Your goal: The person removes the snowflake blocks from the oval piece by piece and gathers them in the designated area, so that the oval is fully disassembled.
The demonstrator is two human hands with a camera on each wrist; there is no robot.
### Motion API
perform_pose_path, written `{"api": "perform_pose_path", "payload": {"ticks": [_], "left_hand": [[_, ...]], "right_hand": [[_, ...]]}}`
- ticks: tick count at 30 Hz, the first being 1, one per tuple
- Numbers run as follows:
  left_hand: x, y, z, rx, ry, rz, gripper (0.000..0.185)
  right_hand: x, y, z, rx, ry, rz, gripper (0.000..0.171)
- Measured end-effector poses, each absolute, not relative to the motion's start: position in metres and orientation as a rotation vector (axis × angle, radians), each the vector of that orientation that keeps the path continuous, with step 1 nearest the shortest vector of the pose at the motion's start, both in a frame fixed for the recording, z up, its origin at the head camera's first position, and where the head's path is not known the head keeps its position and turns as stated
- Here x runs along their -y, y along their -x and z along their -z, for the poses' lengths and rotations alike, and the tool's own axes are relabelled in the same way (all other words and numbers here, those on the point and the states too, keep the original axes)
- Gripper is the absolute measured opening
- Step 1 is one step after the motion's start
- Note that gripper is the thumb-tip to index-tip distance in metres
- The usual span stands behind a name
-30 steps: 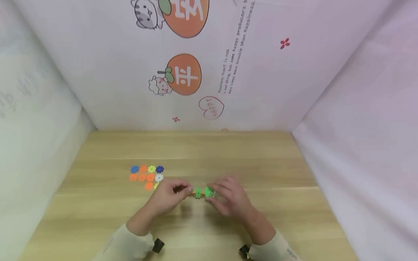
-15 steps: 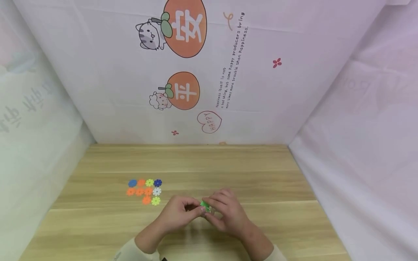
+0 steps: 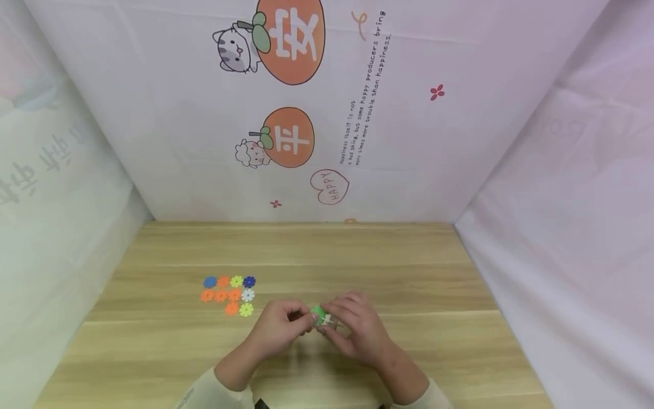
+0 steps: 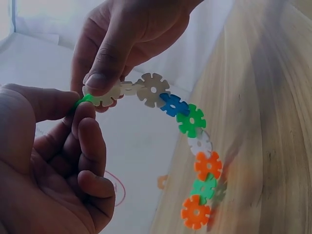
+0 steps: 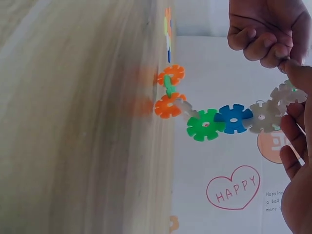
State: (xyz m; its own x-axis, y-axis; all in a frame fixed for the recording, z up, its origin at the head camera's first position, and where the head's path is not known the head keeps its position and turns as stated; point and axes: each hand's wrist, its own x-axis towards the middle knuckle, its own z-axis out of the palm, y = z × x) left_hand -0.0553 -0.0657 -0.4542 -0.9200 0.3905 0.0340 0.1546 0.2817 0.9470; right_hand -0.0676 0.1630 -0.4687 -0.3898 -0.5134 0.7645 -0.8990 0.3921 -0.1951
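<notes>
My left hand pinches a green snowflake disc between thumb and index finger. Close beside it, my right hand pinches an off-white disc at one end of a chain of interlocked snowflake discs. The green disc meets the off-white one at its edge, partly covered by fingertips. From the right hand the chain curves down through another off-white disc, a blue disc, a green disc and a white one, to an orange disc at its low end.
Loose snowflake discs lie flat on the wooden table left of the hands, among them a blue one, a white one and several orange ones. White printed cloth walls enclose the back and sides.
A second ago the hands were farther apart, with green discs showing between them. My left hand has since come right, up to the right hand's fingertips. The loose discs lie unchanged.
</notes>
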Motion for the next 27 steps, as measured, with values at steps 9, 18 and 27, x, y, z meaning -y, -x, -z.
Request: {"api": "perform_pose_path", "payload": {"ticks": [9,18,27], "left_hand": [[0.067,0.058,0.453,-2.324,-0.396,-1.727,0.029],[0.072,0.057,0.452,-2.268,-0.367,-1.776,0.031],[0.110,0.065,0.448,-2.253,-0.180,-1.951,0.026]], "right_hand": [[-0.163,0.073,0.470,1.912,-1.171,-0.832,0.014],[-0.164,0.074,0.472,1.846,-1.179,-0.824,0.006],[-0.179,0.077,0.470,1.794,-1.130,-0.905,0.013]]}}
